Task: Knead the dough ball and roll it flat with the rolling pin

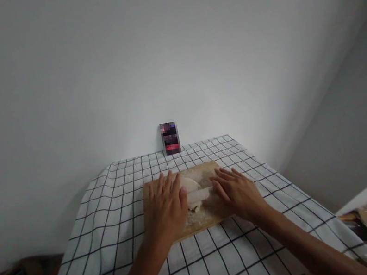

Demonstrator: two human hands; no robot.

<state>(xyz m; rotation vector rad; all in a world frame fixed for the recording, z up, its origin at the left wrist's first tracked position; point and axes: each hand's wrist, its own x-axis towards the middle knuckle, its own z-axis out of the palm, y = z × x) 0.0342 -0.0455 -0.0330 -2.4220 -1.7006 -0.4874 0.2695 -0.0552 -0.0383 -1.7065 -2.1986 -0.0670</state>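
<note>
Item: one rolling pin [200, 194], pale, lying crosswise over the dough on the board; both ends are hidden from me under the hands. I judge it light, stiff and smooth, perhaps slippery with flour; best held near its ends under flat palms.

Item: one sheet of dough [190, 184], pale, partly beneath the pin, its near edge ragged. I expect it soft, stretchy and easily torn; I would lift it from the rim, with broad support.

Item: one wooden board [214, 217], flour-dusted, on a checked cloth [116, 242].

Left hand [166, 207]: palm down at the pin's left end, fingers extended and slightly parted.

Right hand [244, 192]: palm down at the right end, fingers extended, closer together. How firmly either presses, I cannot tell.

Sundry: one pixelated dark object [170, 138], upright against the wall.
</note>
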